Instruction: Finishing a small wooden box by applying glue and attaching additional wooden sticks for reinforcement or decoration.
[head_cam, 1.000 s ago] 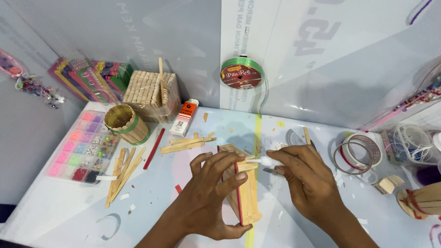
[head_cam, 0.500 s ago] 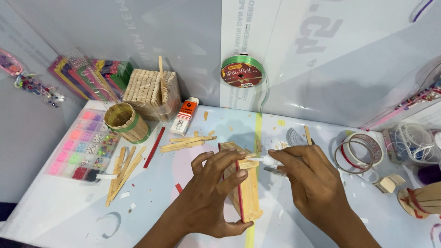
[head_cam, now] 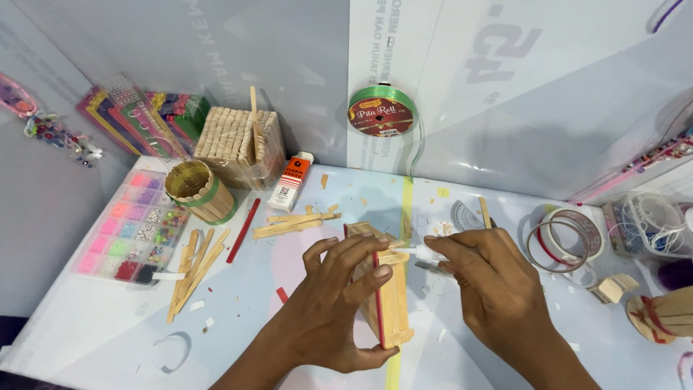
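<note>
Left hand (head_cam: 339, 303) clamps stick box (head_cam: 382, 289) upright at surface (head_cam: 108, 339) centre, fingers wrapped over red edge to steady it. Right hand (head_cam: 491, 282), at box's 3 o'clock, pinches glue tube (head_cam: 422, 252), nozzle touching box top. Loose sticks (head_cam: 296, 224) at 11 o'clock, within reach.

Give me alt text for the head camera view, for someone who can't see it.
A left hand grips a small box of craft sticks while the right hand presses a white glue nozzle to its top. Loose sticks, a bead tray and a green ribbon spool lie around.
</note>
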